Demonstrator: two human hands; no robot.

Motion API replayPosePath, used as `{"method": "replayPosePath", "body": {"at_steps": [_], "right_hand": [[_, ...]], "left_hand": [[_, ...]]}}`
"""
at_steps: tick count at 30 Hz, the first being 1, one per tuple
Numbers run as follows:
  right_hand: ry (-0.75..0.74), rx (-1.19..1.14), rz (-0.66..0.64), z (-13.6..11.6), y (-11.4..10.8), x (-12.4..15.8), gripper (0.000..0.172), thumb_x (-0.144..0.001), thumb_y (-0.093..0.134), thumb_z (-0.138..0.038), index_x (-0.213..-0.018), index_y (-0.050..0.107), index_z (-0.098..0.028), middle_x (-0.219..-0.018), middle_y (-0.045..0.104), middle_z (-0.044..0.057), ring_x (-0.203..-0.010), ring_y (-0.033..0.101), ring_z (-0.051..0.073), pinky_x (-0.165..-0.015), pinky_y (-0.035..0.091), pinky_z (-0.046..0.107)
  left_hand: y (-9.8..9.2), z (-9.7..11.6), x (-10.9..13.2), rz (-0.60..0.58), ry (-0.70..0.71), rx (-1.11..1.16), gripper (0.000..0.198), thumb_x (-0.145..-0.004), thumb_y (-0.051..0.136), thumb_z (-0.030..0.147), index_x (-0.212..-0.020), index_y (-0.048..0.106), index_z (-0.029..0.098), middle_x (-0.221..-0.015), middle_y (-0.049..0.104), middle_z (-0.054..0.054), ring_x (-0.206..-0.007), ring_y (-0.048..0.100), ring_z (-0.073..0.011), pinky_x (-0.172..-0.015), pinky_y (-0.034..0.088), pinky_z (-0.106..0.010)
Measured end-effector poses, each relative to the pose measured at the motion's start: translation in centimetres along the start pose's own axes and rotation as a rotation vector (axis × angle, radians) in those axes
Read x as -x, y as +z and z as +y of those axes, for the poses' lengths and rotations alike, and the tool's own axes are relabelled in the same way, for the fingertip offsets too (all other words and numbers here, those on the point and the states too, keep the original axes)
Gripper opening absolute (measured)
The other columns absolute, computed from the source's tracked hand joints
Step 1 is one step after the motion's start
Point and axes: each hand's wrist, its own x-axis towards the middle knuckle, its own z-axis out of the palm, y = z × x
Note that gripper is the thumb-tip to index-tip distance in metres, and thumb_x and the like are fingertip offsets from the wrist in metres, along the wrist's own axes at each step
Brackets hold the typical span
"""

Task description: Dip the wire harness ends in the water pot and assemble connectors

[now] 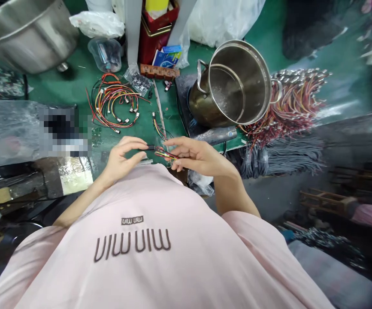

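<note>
Between the fingertips of my left hand (126, 156) is a small black connector (151, 147), pinched at its left end. My right hand (195, 156) closes on a short bundle of coloured wires (166, 155), red, yellow and black, just right of the connector. Whether the wires are seated in the connector is too small to tell. Behind my hands another short wire piece (156, 126) with a small plug lies on the green bench. Farther left on the bench is a loose coil of wire harnesses (111, 101) with small white plugs.
A metal pot (231, 86) stands on a dark flat base (186, 92). To its right lie a big pile of red-yellow wire harnesses (291, 101) and bundled grey cables (282, 156). A plastic cup (105, 56), a small parts bag (137, 79) and a steel basin (31, 34) are at the back left.
</note>
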Motion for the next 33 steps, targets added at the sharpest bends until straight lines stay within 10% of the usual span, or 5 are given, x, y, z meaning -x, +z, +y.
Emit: {"method": "replayPosePath", "body": {"at_steps": [12, 20, 33], "right_hand": [[-0.052, 0.153, 0.036, -0.3, 1.3, -0.7, 0.067, -0.087, 0.063, -0.023, -0.147, 0.036, -0.032, -0.145, 0.047, 0.009, -0.080, 0.068, 0.011, -0.072, 0.060, 0.026], [-0.118, 0.333, 0.045, -1.0, 2.0, -1.3, 0.065, -0.085, 0.065, -0.019, -0.144, 0.043, -0.031, -0.144, 0.050, 0.007, -0.125, 0.056, 0.025, -0.090, 0.057, 0.034], [-0.194, 0.012, 0.194, -1.9, 0.5, 1.9, 0.035, -0.087, 0.067, -0.027, -0.121, 0.064, -0.028, -0.096, 0.073, 0.004, -0.072, 0.071, 0.015, -0.066, 0.061, 0.029]], "left_hand": [[2.2, 2.6, -1.7, -0.302, 0.166, -0.024, 0.018, -0.083, 0.066, 0.039, -0.083, 0.075, 0.023, -0.092, 0.073, -0.007, -0.094, 0.062, -0.0221, -0.092, 0.043, -0.038], [2.0, 3.1, -2.0, -0.451, 0.035, 0.111, 0.014, -0.083, 0.063, 0.027, -0.074, 0.069, 0.018, -0.080, 0.071, -0.004, -0.078, 0.063, -0.0164, -0.078, 0.046, -0.030], [-0.3, -0.9, -0.6, -0.531, -0.122, 0.094, 0.018, -0.079, 0.066, 0.033, -0.080, 0.070, 0.016, -0.082, 0.070, -0.004, -0.077, 0.061, -0.0154, -0.076, 0.046, -0.027]]}}
